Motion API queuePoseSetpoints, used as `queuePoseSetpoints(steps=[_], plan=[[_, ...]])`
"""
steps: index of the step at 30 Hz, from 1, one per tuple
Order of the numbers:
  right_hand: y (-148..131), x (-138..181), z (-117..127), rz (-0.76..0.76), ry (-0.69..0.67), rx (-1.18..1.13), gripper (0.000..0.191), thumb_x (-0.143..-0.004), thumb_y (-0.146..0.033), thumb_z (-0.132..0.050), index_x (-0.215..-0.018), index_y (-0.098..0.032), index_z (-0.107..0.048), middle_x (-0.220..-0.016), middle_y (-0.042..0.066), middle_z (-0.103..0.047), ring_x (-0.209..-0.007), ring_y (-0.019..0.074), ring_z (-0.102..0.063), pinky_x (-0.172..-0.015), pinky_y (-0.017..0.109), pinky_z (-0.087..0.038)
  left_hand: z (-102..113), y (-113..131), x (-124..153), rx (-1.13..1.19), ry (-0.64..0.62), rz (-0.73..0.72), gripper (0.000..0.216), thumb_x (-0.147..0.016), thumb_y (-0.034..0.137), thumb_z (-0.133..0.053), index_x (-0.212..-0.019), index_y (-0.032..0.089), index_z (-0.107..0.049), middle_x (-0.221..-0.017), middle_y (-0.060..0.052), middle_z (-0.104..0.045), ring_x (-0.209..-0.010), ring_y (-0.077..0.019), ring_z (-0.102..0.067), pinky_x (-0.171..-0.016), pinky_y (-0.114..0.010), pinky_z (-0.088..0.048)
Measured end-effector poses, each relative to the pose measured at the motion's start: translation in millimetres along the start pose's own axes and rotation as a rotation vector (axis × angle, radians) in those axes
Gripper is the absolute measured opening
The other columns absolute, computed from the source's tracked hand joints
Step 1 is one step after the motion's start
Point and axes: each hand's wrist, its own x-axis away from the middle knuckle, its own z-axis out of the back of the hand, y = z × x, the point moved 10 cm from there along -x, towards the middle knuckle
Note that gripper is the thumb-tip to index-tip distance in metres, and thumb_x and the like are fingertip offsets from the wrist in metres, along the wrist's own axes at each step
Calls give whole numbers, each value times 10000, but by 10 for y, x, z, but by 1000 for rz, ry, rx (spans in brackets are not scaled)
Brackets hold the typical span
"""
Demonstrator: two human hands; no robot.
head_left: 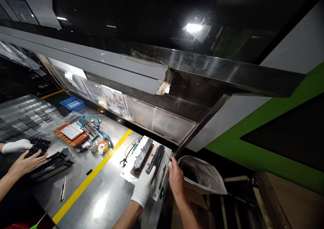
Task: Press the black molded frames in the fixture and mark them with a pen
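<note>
My left hand (143, 188), in a white glove, has its fingers closed around the near end of a long black plastic part (158, 157). That part lies on a white fixture plate (127, 175) at the table's right end. Beside it on the same plate rests a second long part, dark grey (143, 153). My bare right hand (176, 177) is closed just off the plate's right edge, thumb and finger together at the top. A bit of red shows by its palm; what it holds is mostly hidden. A slim dark pen-like tool (162, 177) lies on the plate between my hands.
A lined box with a white bag (209, 178) stands right of the table. Left of the yellow line (96, 173) are an orange fixture (71, 134), tape roll (103, 147) and cutter knife (63, 188). A co-worker's hands (27, 160) hold a black part. A machine overhangs the back.
</note>
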Motion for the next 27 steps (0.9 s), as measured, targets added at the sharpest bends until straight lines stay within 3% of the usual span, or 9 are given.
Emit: queuePoseSetpoints(steps=[3, 5, 7, 10, 14, 18, 22, 25, 27], plan=[[54, -251, 281, -147, 49, -220, 505, -868, -598, -566, -1062, -153, -705, -830, 98, -742, -595, 192, -631, -549, 317, -510, 64, 4, 145, 93, 26, -25, 515, -905, 16, -456, -1370, 172, -614, -1398, -210, -585, -1267, -258, -637, -1018, -390, -596], [-134, -448, 405, -141, 35, -302, 549, -843, -666, -586, -1025, -158, -680, -794, 78, -732, -546, 163, -605, -473, 278, -475, 155, -35, 276, 170, 77, 17, 327, -935, 90, -516, -1178, 201, -705, -1465, -187, -526, -1308, -264, -609, -1048, -398, -585], [-408, -675, 520, -111, 43, -395, 565, -833, -689, -608, -1067, -176, -645, -837, 58, -735, -575, 142, -619, -482, 251, -487, 238, -105, 441, 238, 151, 73, 154, -928, 162, -596, -1027, 206, -705, -1479, -168, -492, -1284, -254, -625, -1044, -390, -593], [-789, -1065, 656, -72, 83, -502, 541, -849, -696, -600, -1085, -209, -593, -864, 18, -726, -593, 113, -624, -517, 229, -511, 297, -179, 738, 293, 273, 90, 167, -915, 149, -612, -1075, 192, -627, -1399, -182, -506, -1144, -223, -693, -931, -356, -650], [-861, -1394, 675, -87, 127, -548, 510, -835, -700, -603, -1014, -227, -540, -780, -11, -708, -564, 107, -616, -518, 225, -518, 294, -346, 1134, 348, 371, 197, 246, -961, 130, -494, -1187, 203, -554, -1336, -185, -542, -1081, -226, -719, -831, -338, -680], [-383, -1025, 491, -143, 104, -448, 560, -801, -750, -570, -984, -221, -559, -732, -5, -697, -492, 112, -562, -434, 225, -439, 506, -377, 1289, 223, 370, 156, 394, -959, 135, -484, -1336, 244, -522, -1305, -152, -603, -1112, -249, -714, -869, -380, -679], [153, -302, 262, -196, 27, -238, 596, -793, -693, -580, -1072, -176, -683, -753, 55, -727, -469, 163, -564, -408, 281, -412, 894, -430, 1057, 17, 356, 167, 330, -950, 242, -547, -1279, 250, -574, -1304, -145, -613, -1069, -265, -721, -841, -410, -685], [99, -29, 16, -86, -68, -107, 457, -826, -523, -619, -1102, -190, -764, -1030, 105, -758, -899, 263, -714, -752, 355, -567, 1054, -453, 598, -53, 317, 218, 244, -959, 307, -553, -1166, 216, -645, -1329, -168, -610, -1085, -297, -697, -871, -482, -668], [-184, -5, -254, 92, -159, 88, 436, -922, -407, -523, -1252, -206, -727, -1177, 106, -722, -1115, 269, -665, -946, 359, -522, 1008, -436, 197, -62, 239, 219, 263, -949, 300, -589, -1181, 207, -674, -1390, -179, -575, -1220, -310, -632, -994, -497, -612]])
